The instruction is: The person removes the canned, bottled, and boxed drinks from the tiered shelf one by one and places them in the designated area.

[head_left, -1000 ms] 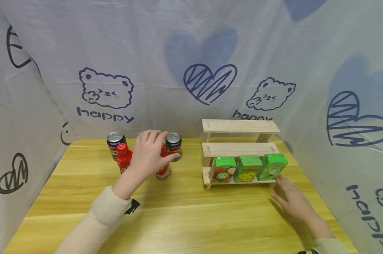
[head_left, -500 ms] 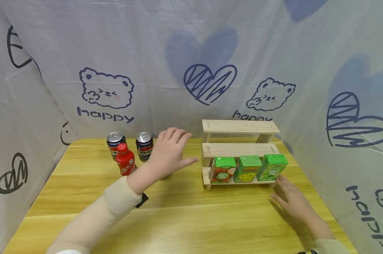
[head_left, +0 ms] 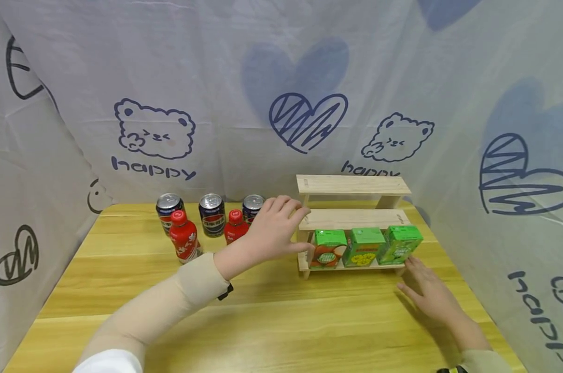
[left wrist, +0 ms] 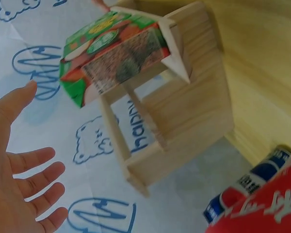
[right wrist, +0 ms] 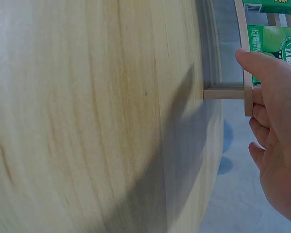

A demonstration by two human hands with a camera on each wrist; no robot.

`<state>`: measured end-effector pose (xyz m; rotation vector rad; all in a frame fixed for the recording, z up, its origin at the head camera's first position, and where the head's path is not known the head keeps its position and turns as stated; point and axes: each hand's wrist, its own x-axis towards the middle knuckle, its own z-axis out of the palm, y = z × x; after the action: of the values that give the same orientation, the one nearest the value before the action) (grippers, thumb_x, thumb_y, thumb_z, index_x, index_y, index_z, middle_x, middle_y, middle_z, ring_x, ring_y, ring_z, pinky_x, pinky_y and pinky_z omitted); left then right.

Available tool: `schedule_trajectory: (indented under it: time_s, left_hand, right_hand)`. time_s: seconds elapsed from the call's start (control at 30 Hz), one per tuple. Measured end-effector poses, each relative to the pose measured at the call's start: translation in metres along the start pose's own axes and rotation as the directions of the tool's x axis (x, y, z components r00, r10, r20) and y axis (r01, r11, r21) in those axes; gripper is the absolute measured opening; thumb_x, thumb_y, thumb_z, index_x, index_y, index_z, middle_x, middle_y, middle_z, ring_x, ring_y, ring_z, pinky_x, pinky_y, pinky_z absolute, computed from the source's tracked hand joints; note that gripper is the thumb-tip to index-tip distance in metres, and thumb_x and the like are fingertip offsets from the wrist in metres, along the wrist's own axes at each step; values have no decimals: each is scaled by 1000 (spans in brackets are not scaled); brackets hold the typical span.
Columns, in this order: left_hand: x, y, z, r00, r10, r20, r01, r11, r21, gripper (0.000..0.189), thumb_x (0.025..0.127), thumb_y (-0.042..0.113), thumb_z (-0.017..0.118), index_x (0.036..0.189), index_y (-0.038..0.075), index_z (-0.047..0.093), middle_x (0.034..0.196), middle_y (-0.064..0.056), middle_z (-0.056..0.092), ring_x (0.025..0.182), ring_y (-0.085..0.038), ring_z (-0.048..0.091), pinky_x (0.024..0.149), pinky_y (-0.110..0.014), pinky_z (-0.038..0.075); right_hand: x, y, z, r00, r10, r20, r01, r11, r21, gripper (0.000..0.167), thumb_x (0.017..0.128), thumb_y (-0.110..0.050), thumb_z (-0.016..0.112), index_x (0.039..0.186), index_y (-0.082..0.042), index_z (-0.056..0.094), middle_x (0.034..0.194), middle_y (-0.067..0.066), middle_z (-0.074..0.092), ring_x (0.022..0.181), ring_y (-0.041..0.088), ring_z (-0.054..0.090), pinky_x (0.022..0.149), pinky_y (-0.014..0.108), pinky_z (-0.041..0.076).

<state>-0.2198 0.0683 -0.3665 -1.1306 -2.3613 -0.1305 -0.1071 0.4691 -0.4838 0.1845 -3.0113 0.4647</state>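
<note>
My left hand is held in the air just left of the wooden tiered shelf, its thumb toward the nearest juice box. The left wrist view shows that hand's fingers spread and holding nothing. Three green-topped juice boxes stand in a row on the lowest tier, including a middle one and a right one. My right hand has its fingertips at the shelf's lower right corner, with the thumb apart in front. In the right wrist view the thumb overlaps the shelf's edge board.
Left on the wooden table stand two red bottles, one at left and one partly behind my left arm. Behind them are three dark cans, with the middle can between the others. A printed cloth hangs around the table.
My left hand has moved right, from over the bottles and cans to beside the shelf, uncovering the middle can and the right bottle. My right hand has stayed at the shelf corner.
</note>
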Motion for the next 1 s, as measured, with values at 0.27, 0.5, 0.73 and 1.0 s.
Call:
schedule_trajectory:
  time_s: [0.27,0.5,0.73,1.0]
  left_hand:
    - [7,11,17,997,24,75,-23,1000,-15,75,78,72,62,128,18,56,121,-1,58,118,-22,48,100,-39,40]
    - [14,19,34,991,25,133,-24,1000,-9,74,78,74,60,128,20,56,122,1,57,119,-21,47,101,-40,39]
    - [20,25,44,980,-2,201,11,999,-44,75,80,74,57,131,19,55,122,1,55,118,-21,45,101,-41,38]
    - [21,28,50,979,-24,204,37,997,-63,69,80,74,58,123,19,59,118,1,56,118,-21,47,100,-41,39]
  right_hand:
    - [0,3,3,1000,-1,4,1,1000,-3,75,97,-42,56,149,6,29,156,28,23,143,48,23,120,54,11]
    - [1,4,2,1000,16,27,-16,1000,2,77,97,-42,56,149,6,28,157,27,21,144,48,21,113,63,20]
    - [1,5,3,1000,6,13,-6,1000,3,75,97,-41,56,149,7,29,157,27,22,144,47,21,115,60,17]
    - [1,6,3,1000,5,19,-5,1000,-1,76,97,-41,57,148,8,30,157,28,22,144,48,22,112,64,21]
